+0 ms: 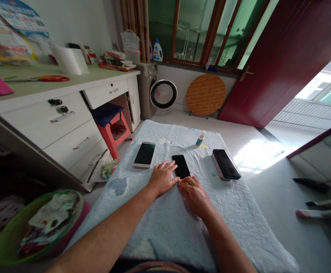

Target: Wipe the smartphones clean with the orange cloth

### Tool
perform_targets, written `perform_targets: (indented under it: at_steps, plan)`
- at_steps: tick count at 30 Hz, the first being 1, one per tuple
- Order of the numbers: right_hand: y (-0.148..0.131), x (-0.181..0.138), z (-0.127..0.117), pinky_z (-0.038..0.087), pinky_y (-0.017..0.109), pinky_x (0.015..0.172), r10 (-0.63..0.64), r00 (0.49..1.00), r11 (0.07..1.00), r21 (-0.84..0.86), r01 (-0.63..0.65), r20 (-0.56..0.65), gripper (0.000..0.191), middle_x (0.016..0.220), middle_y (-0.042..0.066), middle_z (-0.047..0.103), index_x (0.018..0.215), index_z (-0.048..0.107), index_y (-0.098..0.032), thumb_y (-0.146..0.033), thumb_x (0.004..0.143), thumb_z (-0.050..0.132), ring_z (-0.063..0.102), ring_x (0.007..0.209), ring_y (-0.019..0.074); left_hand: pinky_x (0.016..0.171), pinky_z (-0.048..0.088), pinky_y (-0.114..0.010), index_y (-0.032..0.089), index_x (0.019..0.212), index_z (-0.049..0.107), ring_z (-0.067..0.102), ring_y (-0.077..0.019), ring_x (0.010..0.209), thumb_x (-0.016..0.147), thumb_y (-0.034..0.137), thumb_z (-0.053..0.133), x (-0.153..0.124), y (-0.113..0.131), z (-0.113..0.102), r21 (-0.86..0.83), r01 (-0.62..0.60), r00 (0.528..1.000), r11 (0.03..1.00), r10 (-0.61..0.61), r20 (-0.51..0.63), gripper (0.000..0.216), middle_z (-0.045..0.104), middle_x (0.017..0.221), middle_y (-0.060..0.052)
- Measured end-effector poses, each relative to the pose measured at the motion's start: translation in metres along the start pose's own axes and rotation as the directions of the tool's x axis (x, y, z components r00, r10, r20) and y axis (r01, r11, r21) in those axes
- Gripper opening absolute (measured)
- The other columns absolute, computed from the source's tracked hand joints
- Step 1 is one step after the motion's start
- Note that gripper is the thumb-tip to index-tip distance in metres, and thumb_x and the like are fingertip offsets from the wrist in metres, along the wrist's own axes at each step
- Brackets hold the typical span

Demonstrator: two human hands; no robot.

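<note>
A black smartphone (182, 167) lies on the light blue cloth in front of me, its dark screen facing up. My left hand (163, 176) rests flat at its left side, fingers stretched onto its edge and thumb by the lower end. Over the phone's near end, my right hand (193, 190) is closed, and a bit of something orange-yellow shows at its fingertips, too small to name. A gold-framed phone (144, 154) lies to the left. On the right sits a black phone (226, 164) with a pinkish edge beneath. Beyond them stands a small spray bottle (200, 139).
The quilted cloth (225, 220) covers the low table. A white desk (60, 132) with drawers and a red stool (112, 129) are at left, near a laundry basket (4, 242). Behind are a washing machine (148, 89) with its door open and a round wooden board (206, 94).
</note>
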State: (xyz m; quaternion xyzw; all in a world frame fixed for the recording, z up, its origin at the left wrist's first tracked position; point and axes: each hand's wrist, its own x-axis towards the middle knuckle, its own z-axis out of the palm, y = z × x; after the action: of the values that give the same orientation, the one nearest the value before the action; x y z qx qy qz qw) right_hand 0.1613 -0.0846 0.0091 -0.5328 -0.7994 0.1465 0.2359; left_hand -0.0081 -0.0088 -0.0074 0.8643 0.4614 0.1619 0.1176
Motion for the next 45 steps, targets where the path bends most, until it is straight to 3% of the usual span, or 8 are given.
perform_targets:
  at_steps: [17, 23, 30, 38, 42, 45]
  plan:
    - [0.03, -0.01, -0.016, 0.042, 0.029, 0.084, 0.215, 0.965, 0.972, -0.061, -0.226, -0.15, 0.026, 0.09, 0.006, 0.062, 0.09, 0.072, -0.021, -0.01, 0.086, 0.049, 0.052, 0.089, 0.0188, 0.105, 0.034, -0.045, 0.024, 0.132, 0.049, 0.037, -0.0272, 0.134, 0.087, 0.045, 0.056, -0.001, 0.001, 0.004, 0.043, 0.005, 1.0, 0.999, -0.005, -0.004, 0.049, 0.043, 0.148, -0.003]
    - [0.028, -0.006, -0.01, 0.041, 0.029, 0.08, 0.202, 0.949, 0.978, -0.009, -0.211, -0.242, 0.025, 0.09, 0.006, 0.065, 0.096, 0.071, -0.02, -0.013, 0.088, 0.048, 0.054, 0.084, 0.0184, 0.106, 0.031, -0.049, 0.023, 0.135, 0.047, 0.035, -0.0323, 0.134, 0.078, 0.061, 0.061, -0.003, 0.003, 0.002, 0.024, -0.017, 1.0, 1.0, 0.017, -0.007, 0.07, 0.04, 0.15, -0.006]
    - [0.024, -0.004, -0.004, 0.043, 0.028, 0.078, 0.178, 0.961, 0.983, 0.072, -0.166, -0.209, 0.022, 0.082, 0.004, 0.066, 0.082, 0.071, -0.02, -0.011, 0.082, 0.051, 0.057, 0.081, 0.0173, 0.106, 0.031, -0.047, 0.022, 0.133, 0.049, 0.037, -0.0309, 0.134, 0.078, 0.052, 0.065, -0.001, -0.001, 0.001, -0.033, -0.024, 1.0, 0.999, 0.024, 0.005, 0.064, 0.043, 0.147, -0.007]
    - [0.02, -0.001, -0.007, 0.044, 0.03, 0.082, 0.144, 0.938, 0.98, 0.179, -0.09, -0.317, 0.022, 0.093, 0.006, 0.067, 0.093, 0.07, -0.02, -0.012, 0.084, 0.051, 0.058, 0.089, 0.0188, 0.109, 0.029, -0.046, 0.022, 0.134, 0.05, 0.037, -0.0295, 0.135, 0.077, 0.049, 0.068, 0.003, -0.011, -0.003, -0.099, -0.05, 0.997, 0.994, 0.055, 0.054, 0.065, 0.043, 0.148, -0.008]
    - [0.011, 0.003, 0.003, 0.045, 0.032, 0.086, 0.023, 0.967, 0.987, 0.157, 0.018, -0.253, 0.024, 0.1, 0.005, 0.067, 0.097, 0.071, -0.023, -0.013, 0.087, 0.051, 0.056, 0.094, 0.0191, 0.109, 0.03, -0.046, 0.022, 0.133, 0.051, 0.037, -0.0298, 0.135, 0.077, 0.049, 0.068, 0.003, -0.012, -0.003, -0.101, -0.056, 0.996, 0.993, 0.062, 0.059, 0.065, 0.042, 0.148, -0.008]
    - [0.005, 0.006, 0.008, 0.045, 0.033, 0.085, 0.005, 0.979, 0.992, 0.127, 0.021, -0.203, 0.025, 0.102, 0.004, 0.067, 0.101, 0.071, -0.026, -0.015, 0.09, 0.051, 0.054, 0.093, 0.0194, 0.109, 0.03, -0.046, 0.021, 0.133, 0.051, 0.038, -0.0294, 0.134, 0.077, 0.048, 0.068, 0.003, -0.012, -0.003, -0.097, -0.059, 0.997, 0.994, 0.064, 0.052, 0.064, 0.042, 0.148, -0.008]
